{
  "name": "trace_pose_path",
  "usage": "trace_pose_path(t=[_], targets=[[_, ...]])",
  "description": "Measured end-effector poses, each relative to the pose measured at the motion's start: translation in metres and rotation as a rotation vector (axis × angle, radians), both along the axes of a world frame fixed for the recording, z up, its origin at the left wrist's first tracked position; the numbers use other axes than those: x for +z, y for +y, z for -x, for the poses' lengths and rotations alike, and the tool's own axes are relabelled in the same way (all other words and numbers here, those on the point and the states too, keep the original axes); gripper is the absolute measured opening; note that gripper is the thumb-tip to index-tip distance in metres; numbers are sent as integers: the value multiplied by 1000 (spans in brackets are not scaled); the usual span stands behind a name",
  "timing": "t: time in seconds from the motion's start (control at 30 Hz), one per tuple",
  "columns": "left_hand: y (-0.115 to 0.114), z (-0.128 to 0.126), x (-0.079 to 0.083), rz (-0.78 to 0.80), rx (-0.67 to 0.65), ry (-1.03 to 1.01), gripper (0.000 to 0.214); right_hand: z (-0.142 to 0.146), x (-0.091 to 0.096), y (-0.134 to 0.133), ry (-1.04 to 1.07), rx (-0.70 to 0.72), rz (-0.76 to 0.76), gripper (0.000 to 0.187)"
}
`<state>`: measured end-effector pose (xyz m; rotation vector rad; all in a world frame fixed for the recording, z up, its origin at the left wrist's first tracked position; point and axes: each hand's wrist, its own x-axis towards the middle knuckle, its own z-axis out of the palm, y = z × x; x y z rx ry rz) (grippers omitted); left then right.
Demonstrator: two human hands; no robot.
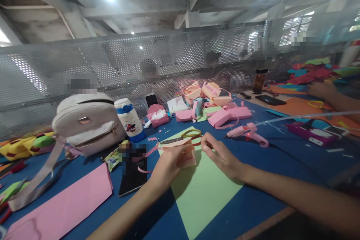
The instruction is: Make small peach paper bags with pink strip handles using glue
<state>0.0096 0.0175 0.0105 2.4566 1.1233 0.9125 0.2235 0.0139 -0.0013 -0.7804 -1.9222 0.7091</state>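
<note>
My left hand (168,165) is closed round a small folded pink paper piece (188,153), held just above a light green paper sheet (202,191) on the blue table. My right hand (221,155) is right beside it, its fingertips pinched at the pink piece's right edge. A thin pink paper strip (150,152) curls off to the left of the piece. Scissors with yellow-green handles (185,135) lie just beyond my hands.
A pink glue gun (247,132) lies to the right, a dark phone (132,176) and a large pink sheet (62,202) to the left. A white backpack (87,122), a bottle (129,120) and a heap of pink paper boxes (213,105) stand behind. Another person's arm (332,95) rests far right.
</note>
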Motion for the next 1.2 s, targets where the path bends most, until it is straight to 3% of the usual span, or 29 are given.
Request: trace_pose_path(t=[0.23,0.37,0.53,0.8,0.93,1.03,1.1,1.2], targets=[[-3,-1,2,-269,-92,-127,26,5,-1,11,197,226,382,35],[-11,-6,4,-335,-93,-176,28,7,-5,18,192,271,491,44],[-19,-9,5,-404,-126,-171,14,8,-10,20,190,322,484,41],[-27,-14,10,-371,-132,-166,11,5,-9,17,170,242,390,42],[-46,-25,9,-333,-283,97,16,3,-7,14,136,205,376,37],[-64,-38,-3,-481,-428,313,24,3,-7,11,110,183,394,32],[-74,-46,-9,-620,-482,322,31,3,-7,8,85,172,406,30],[-77,-47,-3,-644,-508,225,42,4,-7,7,50,171,410,30]])
